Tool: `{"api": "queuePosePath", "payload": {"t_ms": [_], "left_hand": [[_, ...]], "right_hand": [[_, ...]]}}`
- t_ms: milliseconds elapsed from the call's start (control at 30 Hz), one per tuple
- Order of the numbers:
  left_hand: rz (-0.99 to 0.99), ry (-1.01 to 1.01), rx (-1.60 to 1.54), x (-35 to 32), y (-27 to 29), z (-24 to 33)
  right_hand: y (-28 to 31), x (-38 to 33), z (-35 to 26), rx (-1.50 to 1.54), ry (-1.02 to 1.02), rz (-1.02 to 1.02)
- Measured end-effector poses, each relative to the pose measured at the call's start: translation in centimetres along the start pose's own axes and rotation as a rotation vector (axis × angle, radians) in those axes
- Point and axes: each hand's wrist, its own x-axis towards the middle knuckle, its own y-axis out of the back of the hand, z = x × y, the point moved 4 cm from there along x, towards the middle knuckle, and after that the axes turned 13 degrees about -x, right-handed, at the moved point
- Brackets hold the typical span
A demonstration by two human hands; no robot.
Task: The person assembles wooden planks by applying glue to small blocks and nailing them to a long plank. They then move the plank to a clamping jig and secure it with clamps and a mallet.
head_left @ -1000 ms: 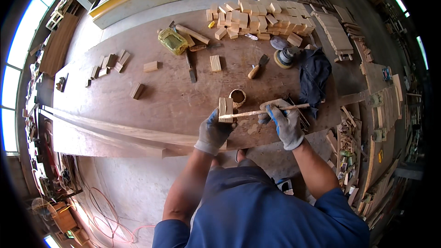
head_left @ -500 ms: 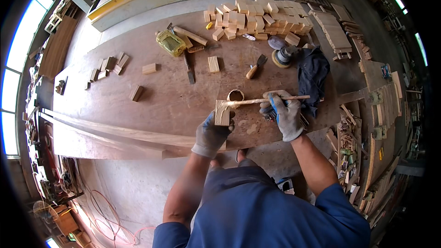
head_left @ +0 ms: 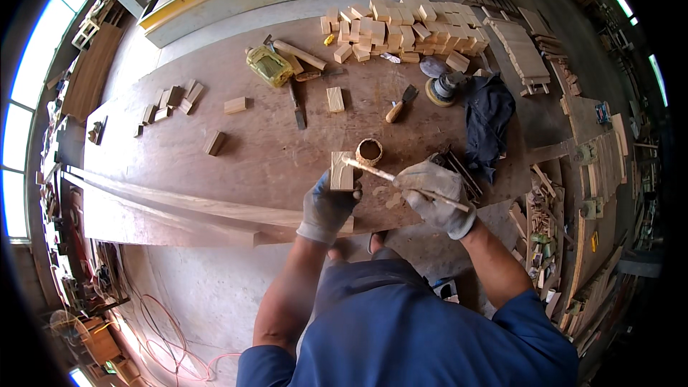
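Observation:
My left hand (head_left: 326, 208), in a grey work glove, is closed round a small wooden block (head_left: 342, 174) held over the front part of the wooden table. Pale, wet-looking streaks mark the block's upper face. Gloved as well, my right hand (head_left: 436, 197) grips a thin wooden stick (head_left: 376, 171). The stick's pale-coated tip touches or hovers just over the block's upper right part; I cannot tell which. Behind the block stands a small round pot (head_left: 370, 151) with a crusted, pale rim and a brown inside.
Loose blocks (head_left: 172, 97) lie at the left, with a big block stack (head_left: 423, 25) at the back. A chisel (head_left: 296, 109), a scraper (head_left: 401, 104), a yellowish plastic container (head_left: 269, 67), a sander (head_left: 442, 89) and dark cloth (head_left: 489, 115) lie about. Long boards (head_left: 186, 204) run along the front left.
My right hand has moved down and slightly left, tilting the stick from nearly level to slanting, its rear end toward me. The block in my left hand has shifted slightly left and up.

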Motion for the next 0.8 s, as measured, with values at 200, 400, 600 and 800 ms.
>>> {"api": "queuePosePath", "payload": {"t_ms": [200, 400, 600, 800], "left_hand": [[0.006, -0.041, -0.170, -0.1, 0.1, 0.2], [0.029, 0.013, -0.063, -0.3, -0.8, 1.4], [-0.014, 0.060, -0.347, -0.4, -1.1, 1.9], [0.021, -0.043, -0.043, 0.0, 0.9, 0.8]], "right_hand": [[0.4, -1.2, -1.4, 0.043, 0.009, -0.147], [2.1, 1.1, -1.2, -0.008, -0.083, -0.042], [1.6, 0.9, -0.8, -0.018, 0.068, -0.167], [2.0, 0.2, -3.4, -0.030, 0.167, -0.294]]}}
